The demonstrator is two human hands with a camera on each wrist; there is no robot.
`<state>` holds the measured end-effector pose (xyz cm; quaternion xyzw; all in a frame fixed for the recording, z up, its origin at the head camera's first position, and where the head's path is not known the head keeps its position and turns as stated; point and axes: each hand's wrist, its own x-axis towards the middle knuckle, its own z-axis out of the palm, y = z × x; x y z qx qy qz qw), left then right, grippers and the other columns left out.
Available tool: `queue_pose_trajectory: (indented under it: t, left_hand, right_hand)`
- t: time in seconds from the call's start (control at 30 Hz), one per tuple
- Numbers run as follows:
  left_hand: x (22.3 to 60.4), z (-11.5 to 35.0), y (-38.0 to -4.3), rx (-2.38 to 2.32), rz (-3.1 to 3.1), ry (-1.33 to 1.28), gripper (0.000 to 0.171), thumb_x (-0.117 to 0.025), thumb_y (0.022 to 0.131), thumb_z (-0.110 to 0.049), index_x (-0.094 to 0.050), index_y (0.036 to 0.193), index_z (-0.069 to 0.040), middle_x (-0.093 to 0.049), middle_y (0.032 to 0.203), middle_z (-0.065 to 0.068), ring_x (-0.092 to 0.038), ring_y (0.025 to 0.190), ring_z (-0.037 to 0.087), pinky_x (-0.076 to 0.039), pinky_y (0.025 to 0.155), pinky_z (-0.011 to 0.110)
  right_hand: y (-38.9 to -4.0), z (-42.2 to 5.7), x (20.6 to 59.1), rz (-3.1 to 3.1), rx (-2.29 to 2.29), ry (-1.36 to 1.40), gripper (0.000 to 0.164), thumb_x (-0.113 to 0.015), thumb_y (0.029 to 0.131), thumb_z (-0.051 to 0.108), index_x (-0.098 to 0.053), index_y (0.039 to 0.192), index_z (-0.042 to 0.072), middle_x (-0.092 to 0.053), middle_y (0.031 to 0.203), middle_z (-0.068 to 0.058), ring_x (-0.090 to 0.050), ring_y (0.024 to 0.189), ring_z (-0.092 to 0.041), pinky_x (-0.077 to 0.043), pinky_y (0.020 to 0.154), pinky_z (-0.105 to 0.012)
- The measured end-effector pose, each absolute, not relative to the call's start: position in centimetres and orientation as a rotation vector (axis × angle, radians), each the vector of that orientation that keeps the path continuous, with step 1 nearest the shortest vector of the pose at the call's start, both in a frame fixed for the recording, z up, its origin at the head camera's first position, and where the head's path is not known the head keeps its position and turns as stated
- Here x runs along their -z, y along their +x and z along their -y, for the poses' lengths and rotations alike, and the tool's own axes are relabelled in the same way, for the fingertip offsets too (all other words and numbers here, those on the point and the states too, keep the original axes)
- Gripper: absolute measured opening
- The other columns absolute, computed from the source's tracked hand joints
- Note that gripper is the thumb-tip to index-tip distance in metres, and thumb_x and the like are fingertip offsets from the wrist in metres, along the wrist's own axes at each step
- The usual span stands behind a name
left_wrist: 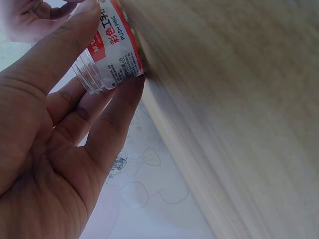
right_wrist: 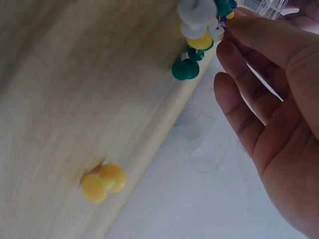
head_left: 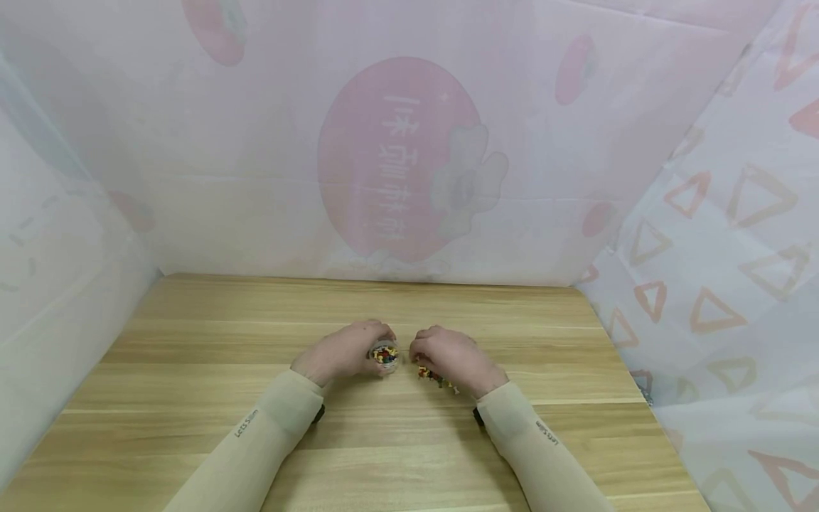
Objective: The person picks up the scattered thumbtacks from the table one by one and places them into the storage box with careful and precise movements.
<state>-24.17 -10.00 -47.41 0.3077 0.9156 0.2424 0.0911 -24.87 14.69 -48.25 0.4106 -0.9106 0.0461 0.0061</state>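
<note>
Push pins point(head_left: 385, 355) are kept inside a transparent jar point(left_wrist: 112, 42), which is gripped by the curled thumb and fingers of the left hand point(head_left: 348, 350). Just beside it, a loose pile point(head_left: 439, 380) is reached by the bent fingers of the right hand point(head_left: 456, 360); whether a pin is pinched cannot be told. Both hands are placed about midway between the left and right edges of the desk point(head_left: 358, 455), and bare wood is seen toward these edges and the far edge. Yellow, green, white and red pins are mixed; one yellow pin point(right_wrist: 103, 181) is separated from the pile. Smooth, rounded, narrow-waisted heads are seen. The jar is provided with a threaded rim and a red-and-white label.
</note>
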Motion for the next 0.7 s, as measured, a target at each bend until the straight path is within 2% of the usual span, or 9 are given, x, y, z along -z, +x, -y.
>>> queue_pose_trajectory:
  t: [0.23, 0.57, 0.7]
  left_hand:
    - [47.4, 10.0, -24.2, -0.71, -2.726, 0.923, 0.056, -0.087, 0.083, -0.026, -0.065, 0.131, -0.007, -0.065, 0.13, 0.007, -0.06, 0.12, 0.023, -0.047, 0.105, 0.04]
    - [47.4, 10.1, -24.2, -0.728, -2.727, 0.941, 0.053, -0.088, 0.082, -0.022, -0.065, 0.127, -0.005, -0.066, 0.125, 0.009, -0.061, 0.116, 0.025, -0.049, 0.102, 0.042]
    - [47.5, 10.1, -24.2, -0.723, -2.732, 0.957, 0.052, -0.087, 0.083, -0.021, -0.065, 0.127, -0.005, -0.067, 0.125, 0.009, -0.061, 0.116, 0.025, -0.049, 0.102, 0.042]
  right_hand:
    - [-24.7, -14.6, 48.0, 2.838, -0.16, 1.235, 0.012, -0.073, 0.097, 0.023, -0.078, 0.107, 0.024, -0.07, 0.101, 0.013, -0.062, 0.091, -0.005, -0.056, 0.076, -0.024]
    - [-24.2, -13.8, 47.0, 2.772, -0.19, 1.182, 0.02, -0.074, 0.097, 0.022, -0.077, 0.117, 0.022, -0.071, 0.117, 0.009, -0.063, 0.112, -0.012, -0.056, 0.092, -0.03]
    - [-23.8, -13.3, 46.7, 2.758, -0.233, 1.161, 0.02, -0.073, 0.097, 0.023, -0.077, 0.117, 0.023, -0.072, 0.118, 0.009, -0.063, 0.114, -0.012, -0.055, 0.095, -0.03]
